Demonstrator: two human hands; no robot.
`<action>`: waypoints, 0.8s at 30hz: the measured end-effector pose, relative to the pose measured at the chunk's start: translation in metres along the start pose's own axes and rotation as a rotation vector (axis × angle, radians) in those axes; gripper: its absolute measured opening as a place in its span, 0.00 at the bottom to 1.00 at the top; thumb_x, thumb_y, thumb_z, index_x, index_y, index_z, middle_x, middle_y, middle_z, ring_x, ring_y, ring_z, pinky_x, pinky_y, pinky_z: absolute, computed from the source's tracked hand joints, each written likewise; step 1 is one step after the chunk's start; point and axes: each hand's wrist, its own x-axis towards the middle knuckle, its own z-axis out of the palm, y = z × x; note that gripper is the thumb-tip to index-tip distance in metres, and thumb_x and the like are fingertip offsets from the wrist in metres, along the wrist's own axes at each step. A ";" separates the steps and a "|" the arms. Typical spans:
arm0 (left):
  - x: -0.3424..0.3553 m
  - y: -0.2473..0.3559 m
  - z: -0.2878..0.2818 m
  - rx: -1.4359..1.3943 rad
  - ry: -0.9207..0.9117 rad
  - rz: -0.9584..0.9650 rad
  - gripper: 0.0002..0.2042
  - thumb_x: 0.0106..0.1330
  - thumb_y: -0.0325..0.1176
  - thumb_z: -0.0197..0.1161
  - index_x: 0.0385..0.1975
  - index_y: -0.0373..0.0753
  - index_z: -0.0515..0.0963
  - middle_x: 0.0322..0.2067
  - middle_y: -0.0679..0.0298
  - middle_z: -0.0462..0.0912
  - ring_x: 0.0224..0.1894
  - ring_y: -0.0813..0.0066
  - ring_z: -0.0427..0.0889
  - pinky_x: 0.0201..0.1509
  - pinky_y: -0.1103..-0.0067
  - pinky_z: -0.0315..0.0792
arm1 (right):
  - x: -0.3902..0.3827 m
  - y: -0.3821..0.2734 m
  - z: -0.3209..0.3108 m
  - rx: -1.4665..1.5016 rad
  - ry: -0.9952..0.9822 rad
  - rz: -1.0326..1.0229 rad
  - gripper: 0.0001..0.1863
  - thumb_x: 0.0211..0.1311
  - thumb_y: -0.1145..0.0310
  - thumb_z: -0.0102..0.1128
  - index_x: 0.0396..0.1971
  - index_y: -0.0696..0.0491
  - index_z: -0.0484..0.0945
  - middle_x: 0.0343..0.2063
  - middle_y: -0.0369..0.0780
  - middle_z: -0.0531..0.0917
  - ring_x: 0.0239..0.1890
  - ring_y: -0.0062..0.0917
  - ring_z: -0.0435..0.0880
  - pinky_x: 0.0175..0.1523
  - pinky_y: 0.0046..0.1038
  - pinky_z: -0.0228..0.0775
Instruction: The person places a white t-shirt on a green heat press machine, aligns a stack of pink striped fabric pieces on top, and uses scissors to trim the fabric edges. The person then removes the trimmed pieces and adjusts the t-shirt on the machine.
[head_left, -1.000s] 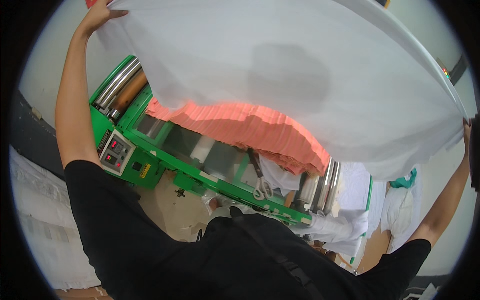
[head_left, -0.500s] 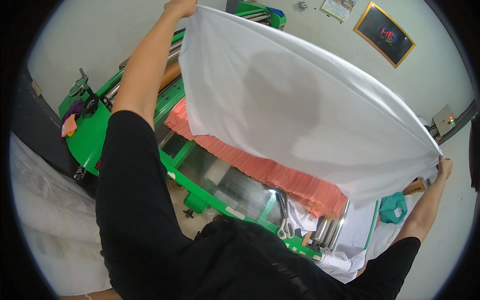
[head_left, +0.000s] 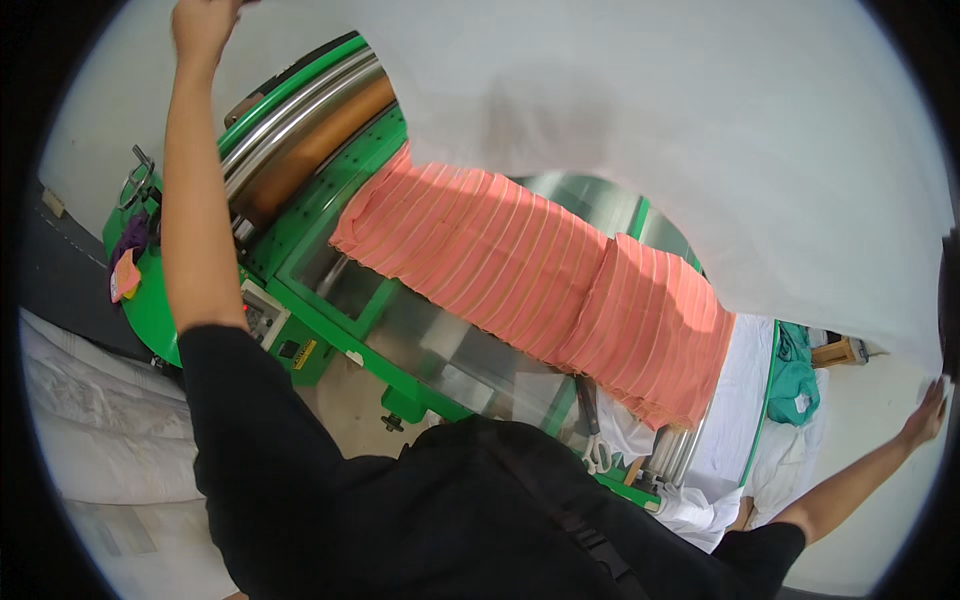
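Note:
A large white cloth (head_left: 700, 130) hangs spread between my raised hands and fills much of the upper right. At the upper left edge, my left hand (head_left: 203, 28) is closed on the cloth's corner, its fingertips partly cut off by the frame. Far to the right, my right hand (head_left: 925, 415) pinches the other corner. Beneath the cloth, a folded coral fabric with pale stripes (head_left: 500, 260) lies across the bed of a green machine (head_left: 290, 230). The cloth covers the far part of that bed.
White-handled scissors (head_left: 597, 455) lie at the machine's near edge, beside metal rollers (head_left: 675, 455). A brown roller (head_left: 320, 150) runs along the back left, near a handwheel (head_left: 135, 180). Teal cloth (head_left: 793, 375) hangs at the right. Plastic-wrapped white material (head_left: 110, 420) stands at the left.
My hands have moved farther apart, the left one leftward, the right one outward and lower. The white cloth has risen and swung away, uncovering more of the coral fabric.

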 end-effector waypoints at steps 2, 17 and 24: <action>-0.057 -0.035 -0.033 0.010 -0.064 -0.050 0.09 0.68 0.29 0.67 0.40 0.29 0.81 0.42 0.59 0.88 0.35 0.76 0.84 0.46 0.74 0.81 | -0.129 -0.052 0.043 -0.256 0.138 -0.028 0.25 0.73 0.71 0.62 0.61 0.75 0.71 0.61 0.56 0.78 0.60 0.40 0.82 0.68 0.36 0.77; -0.388 -0.258 -0.030 0.118 -0.278 -0.356 0.18 0.46 0.11 0.52 0.36 0.32 0.82 0.33 0.60 0.87 0.29 0.76 0.74 0.35 0.81 0.66 | -0.480 0.062 -0.044 -0.731 -0.104 0.551 0.15 0.63 0.72 0.68 0.47 0.62 0.82 0.46 0.45 0.84 0.44 0.30 0.83 0.50 0.29 0.75; -0.464 -0.307 -0.032 0.261 -0.367 -0.431 0.18 0.47 0.13 0.54 0.38 0.32 0.83 0.36 0.54 0.88 0.39 0.56 0.86 0.46 0.71 0.76 | -0.607 0.099 -0.039 -0.881 -0.332 0.522 0.13 0.52 0.78 0.63 0.40 0.62 0.82 0.35 0.45 0.84 0.37 0.32 0.82 0.47 0.33 0.76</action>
